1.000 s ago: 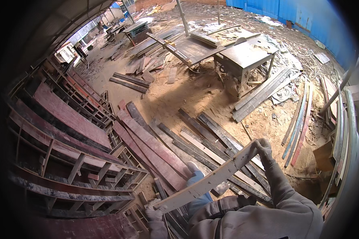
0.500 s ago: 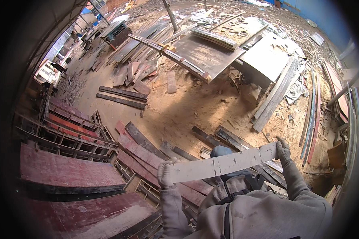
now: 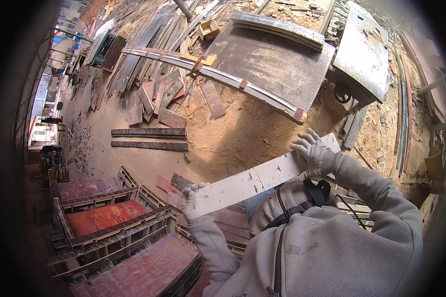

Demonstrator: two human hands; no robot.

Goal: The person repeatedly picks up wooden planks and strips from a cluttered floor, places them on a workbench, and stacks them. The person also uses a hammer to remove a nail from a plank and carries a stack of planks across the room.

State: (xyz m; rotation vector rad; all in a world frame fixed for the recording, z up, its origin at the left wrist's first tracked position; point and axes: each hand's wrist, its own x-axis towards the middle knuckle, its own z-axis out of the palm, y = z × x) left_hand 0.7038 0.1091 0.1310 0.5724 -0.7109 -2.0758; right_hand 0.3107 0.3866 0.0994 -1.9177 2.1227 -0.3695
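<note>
A long, narrow white board (image 3: 252,180) with dark chips and marks is held at a slant in front of my body, its right end higher. My left hand (image 3: 191,202), in a pale work glove, is closed round the board's left end. My right hand (image 3: 312,154), also gloved, grips the board a little short of its right end, with the fingers reaching past the upper edge. The board's right tip (image 3: 330,143) sticks out beyond that hand. Part of the board's lower edge is covered by my clothing and a dark strap.
Ahead stands a metal worktable (image 3: 267,62) with a long rail (image 3: 223,76) and stacked boards on top. A pale-topped machine (image 3: 364,54) with a handwheel (image 3: 343,94) adjoins it. Two dark planks (image 3: 148,132) lie on sawdust ground. Red panels in frames (image 3: 104,218) are at left.
My view has turned and come closer to the worktable. My right hand has shifted inward along the board, leaving its right tip showing. My left hand still holds the left end.
</note>
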